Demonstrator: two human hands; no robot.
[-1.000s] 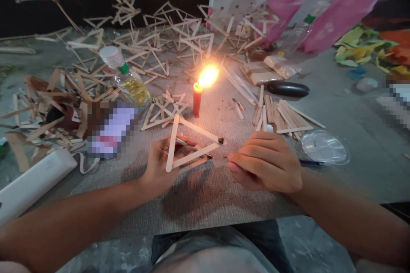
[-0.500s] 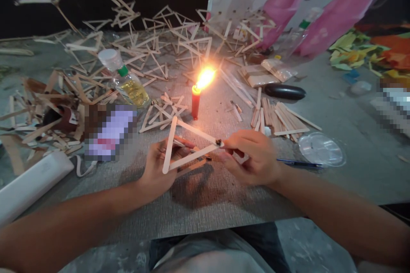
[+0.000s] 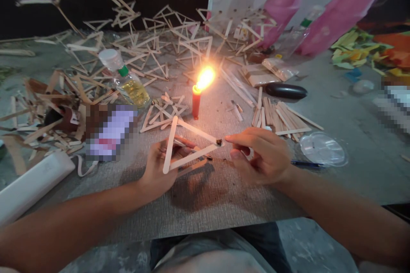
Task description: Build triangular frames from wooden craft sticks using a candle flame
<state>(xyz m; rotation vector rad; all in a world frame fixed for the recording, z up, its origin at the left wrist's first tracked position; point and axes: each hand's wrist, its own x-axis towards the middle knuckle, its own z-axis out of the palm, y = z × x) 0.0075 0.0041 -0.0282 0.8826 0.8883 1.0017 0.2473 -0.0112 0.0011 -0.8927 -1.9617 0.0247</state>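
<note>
My left hand (image 3: 155,168) is closed round a craft-stick frame (image 3: 194,158), held a little above the table. The frame shows one upper triangle with more sticks below it; part of these is hidden behind my fingers. A dark blob sits on the triangle's right corner. Just right of that corner is my right hand (image 3: 264,155), thumb and forefinger apart, with nothing visible between them. Beyond the frame stands a lit red candle (image 3: 196,104) with a large flame. Several joined stick triangles (image 3: 165,111) lie left of the candle.
Many stick frames (image 3: 188,45) are piled at the back. A bottle of yellow liquid (image 3: 133,89) and a blurred-out phone (image 3: 112,132) are at left. Loose craft sticks (image 3: 272,113), a black oval object (image 3: 286,90), a clear plastic lid (image 3: 323,149) and a pen (image 3: 309,164) lie at right.
My right hand has let go of the frame's right corner and moved slightly right, its fingers now apart. My left hand and the frame stay almost still.
</note>
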